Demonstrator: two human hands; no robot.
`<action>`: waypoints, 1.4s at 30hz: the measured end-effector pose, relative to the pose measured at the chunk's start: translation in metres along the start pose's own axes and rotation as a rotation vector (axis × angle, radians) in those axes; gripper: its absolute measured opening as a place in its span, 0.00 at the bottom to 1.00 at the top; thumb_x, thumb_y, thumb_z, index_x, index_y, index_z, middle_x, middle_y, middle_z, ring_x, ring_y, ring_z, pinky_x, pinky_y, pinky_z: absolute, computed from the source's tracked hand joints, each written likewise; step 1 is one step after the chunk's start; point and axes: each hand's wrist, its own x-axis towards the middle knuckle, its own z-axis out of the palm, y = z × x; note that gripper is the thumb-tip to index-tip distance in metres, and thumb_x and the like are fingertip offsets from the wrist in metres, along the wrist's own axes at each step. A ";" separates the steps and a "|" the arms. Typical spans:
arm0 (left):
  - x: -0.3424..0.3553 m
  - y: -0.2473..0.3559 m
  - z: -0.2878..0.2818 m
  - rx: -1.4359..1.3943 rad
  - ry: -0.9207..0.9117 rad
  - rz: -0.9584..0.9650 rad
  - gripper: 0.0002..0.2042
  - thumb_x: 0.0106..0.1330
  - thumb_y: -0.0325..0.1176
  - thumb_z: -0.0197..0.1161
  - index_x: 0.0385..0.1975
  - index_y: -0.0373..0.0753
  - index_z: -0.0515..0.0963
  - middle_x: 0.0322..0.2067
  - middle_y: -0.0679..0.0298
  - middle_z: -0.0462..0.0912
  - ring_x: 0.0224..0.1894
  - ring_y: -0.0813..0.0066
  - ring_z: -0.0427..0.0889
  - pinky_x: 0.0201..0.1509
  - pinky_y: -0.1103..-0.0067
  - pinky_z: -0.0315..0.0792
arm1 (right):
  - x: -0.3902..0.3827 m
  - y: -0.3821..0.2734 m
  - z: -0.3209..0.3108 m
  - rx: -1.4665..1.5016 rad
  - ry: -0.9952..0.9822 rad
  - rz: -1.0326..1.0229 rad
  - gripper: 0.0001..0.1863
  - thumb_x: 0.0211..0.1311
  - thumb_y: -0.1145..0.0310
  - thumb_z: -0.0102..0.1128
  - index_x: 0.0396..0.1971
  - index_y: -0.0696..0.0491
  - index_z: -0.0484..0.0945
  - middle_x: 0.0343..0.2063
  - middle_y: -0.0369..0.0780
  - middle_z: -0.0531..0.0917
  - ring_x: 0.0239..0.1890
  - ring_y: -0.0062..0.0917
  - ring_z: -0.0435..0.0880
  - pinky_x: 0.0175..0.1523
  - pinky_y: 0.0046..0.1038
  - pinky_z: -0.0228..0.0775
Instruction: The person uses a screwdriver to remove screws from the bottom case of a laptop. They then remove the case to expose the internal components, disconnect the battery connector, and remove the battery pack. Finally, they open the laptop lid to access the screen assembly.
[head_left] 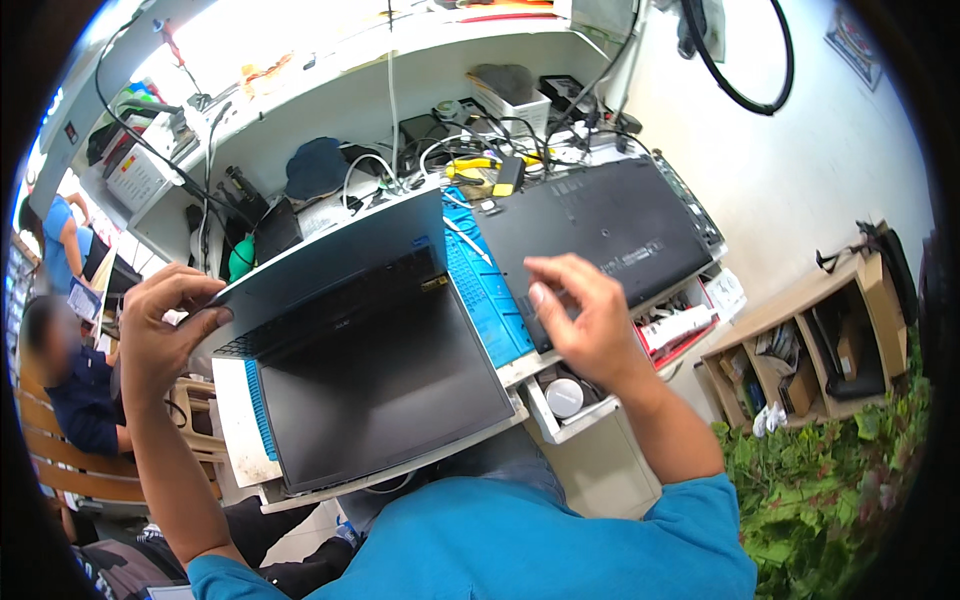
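An opened laptop lies with its dark screen (390, 375) flat on the bench before me, and its keyboard half (330, 275) stands tilted up behind the screen. At the raised half's left corner, my left hand (172, 320) pinches the edge between thumb and fingers. My right hand (585, 315) hovers over the near edge of a black laptop bottom panel (600, 225), thumb and fingers apart with nothing between them; whether it touches the panel I cannot tell. A blue work mat (490, 310) shows between the laptop and the panel.
Tangled cables, yellow-handled pliers (475, 163) and a white basket (515, 110) crowd the bench's back. An open drawer (575, 410) holds a round container. Wooden shelves (790, 340) and leafy plants (830, 480) stand right. Two people (75, 380) are at the left.
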 end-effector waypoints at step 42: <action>-0.098 -0.253 0.050 -0.326 -0.140 -0.465 0.11 0.75 0.35 0.69 0.51 0.41 0.93 0.46 0.58 0.95 0.49 0.60 0.93 0.57 0.68 0.84 | 0.068 0.017 -0.018 -0.303 -0.029 0.391 0.21 0.81 0.64 0.68 0.64 0.62 0.83 0.53 0.43 0.88 0.42 0.22 0.87 0.35 0.23 0.86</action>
